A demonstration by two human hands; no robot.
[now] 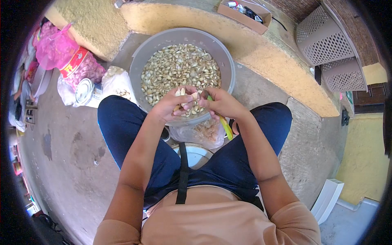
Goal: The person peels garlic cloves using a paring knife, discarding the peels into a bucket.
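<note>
My left hand (170, 105) is closed around a few pale garlic cloves (180, 92), with one clove pinched at the fingertips. Facing it, my right hand (223, 103) grips a small knife with a yellow-green handle (226, 127); its blade is mostly hidden by the fingers. The two hands nearly meet over the near rim of a large grey tub (141, 57). Many garlic cloves (179, 61) fill the tub, seemingly in water. Below the hands, between my legs, a clear plastic bag (212, 136) contains papery skins.
Left of the tub stand a pink mesh sack (87, 71), a metal can (84, 90) and a white bag (118, 85). A low yellow ledge (261, 53) curves behind, carrying a cardboard box (245, 17). Perforated plastic crates (324, 38) are at the right.
</note>
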